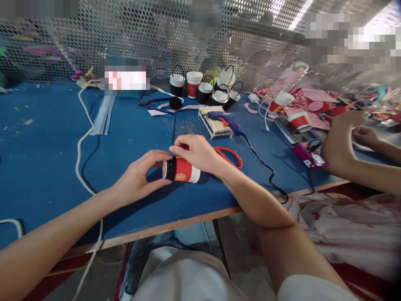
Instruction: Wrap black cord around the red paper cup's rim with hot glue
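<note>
A red paper cup (183,170) with a black band at its rim lies on its side over the blue table (46,159). My left hand (140,175) grips its rim end, fingers curled round it. My right hand (196,152) rests over the top of the cup and pinches a thin black strip (174,125) that rises from the rim toward a black pompom (176,103).
Red-handled scissors (230,155) lie just right of my hand. A blue glue gun (226,120) rests on a stick rack, its black cord running to the table edge. Several finished cups (203,88) stand at the back. Another person's arms (354,150) work at right. White cable (82,138) at left.
</note>
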Action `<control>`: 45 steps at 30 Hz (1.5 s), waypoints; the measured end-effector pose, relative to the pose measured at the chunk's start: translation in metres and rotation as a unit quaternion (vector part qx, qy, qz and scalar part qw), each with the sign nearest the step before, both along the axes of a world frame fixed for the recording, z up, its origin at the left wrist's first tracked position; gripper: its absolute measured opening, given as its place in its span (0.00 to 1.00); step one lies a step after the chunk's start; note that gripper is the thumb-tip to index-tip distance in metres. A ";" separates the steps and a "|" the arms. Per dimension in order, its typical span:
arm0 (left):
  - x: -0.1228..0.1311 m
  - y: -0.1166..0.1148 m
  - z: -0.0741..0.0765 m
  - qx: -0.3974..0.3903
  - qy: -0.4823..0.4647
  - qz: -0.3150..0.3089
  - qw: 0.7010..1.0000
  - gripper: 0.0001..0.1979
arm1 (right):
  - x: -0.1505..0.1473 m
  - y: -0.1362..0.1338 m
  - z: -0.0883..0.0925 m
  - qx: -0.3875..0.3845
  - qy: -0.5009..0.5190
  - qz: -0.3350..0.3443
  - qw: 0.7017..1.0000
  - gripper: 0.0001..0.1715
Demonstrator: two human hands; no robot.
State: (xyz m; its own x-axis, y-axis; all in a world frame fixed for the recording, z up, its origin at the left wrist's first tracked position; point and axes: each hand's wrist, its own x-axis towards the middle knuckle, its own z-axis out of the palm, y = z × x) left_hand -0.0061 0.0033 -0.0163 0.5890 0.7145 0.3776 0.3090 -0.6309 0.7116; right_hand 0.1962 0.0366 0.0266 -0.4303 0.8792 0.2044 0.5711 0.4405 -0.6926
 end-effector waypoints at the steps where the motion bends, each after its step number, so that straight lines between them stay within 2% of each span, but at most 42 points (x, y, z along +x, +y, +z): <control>1: 0.000 0.000 0.000 0.012 0.012 0.001 1.000 0.23 | 0.000 0.001 0.000 -0.004 0.010 0.003 1.000 0.13; 7: 0.001 -0.001 0.003 0.100 0.086 -0.014 0.991 0.26 | -0.004 0.005 0.003 -0.034 0.085 0.057 0.994 0.14; 12: 0.002 -0.002 0.004 0.113 0.111 -0.009 0.987 0.24 | -0.008 0.012 -0.001 -0.014 0.037 0.048 0.998 0.14; 16: 0.001 -0.001 0.005 0.090 0.104 0.000 0.991 0.23 | 0.004 0.017 0.005 0.007 -0.023 -0.015 1.000 0.19; 18: 0.000 0.001 0.004 0.067 0.091 0.010 0.994 0.23 | 0.019 0.019 0.016 -0.006 0.012 -0.065 0.998 0.20; 20: -0.001 0.002 0.003 0.043 0.077 0.022 0.996 0.24 | 0.040 0.023 0.030 0.000 0.062 -0.138 0.988 0.17; 22: -0.002 0.003 0.002 0.031 0.075 0.035 0.996 0.24 | 0.066 0.029 0.042 0.055 0.067 -0.214 0.973 0.13; 24: -0.003 0.004 0.001 0.033 0.072 0.044 0.996 0.25 | 0.092 0.038 0.047 0.137 0.008 -0.292 0.947 0.09; 26: -0.004 0.005 0.000 0.037 0.069 0.050 0.996 0.25 | 0.114 0.048 0.042 0.157 -0.116 -0.325 0.925 0.08; 28: -0.004 0.006 -0.001 0.032 0.068 0.053 0.996 0.25 | 0.127 0.056 0.031 0.086 -0.251 -0.314 0.912 0.08; 31: -0.004 0.008 -0.003 0.018 0.069 0.062 0.996 0.27 | 0.131 0.064 0.011 0.016 -0.320 -0.315 0.893 0.09; 35: -0.004 0.009 -0.003 -0.008 0.059 0.073 0.996 0.27 | 0.124 0.067 -0.005 0.023 -0.301 -0.368 0.879 0.17; 40: -0.005 0.008 -0.003 -0.057 0.020 0.057 0.997 0.25 | 0.123 0.067 -0.008 0.047 -0.239 -0.411 0.878 0.26; 43: -0.005 0.008 -0.005 -0.069 0.002 0.047 0.997 0.26 | 0.121 0.060 -0.002 0.087 -0.125 -0.406 0.901 0.25; 45: -0.005 0.009 -0.006 -0.075 -0.012 0.043 0.996 0.26 | 0.116 0.051 0.005 0.076 -0.038 -0.348 0.934 0.19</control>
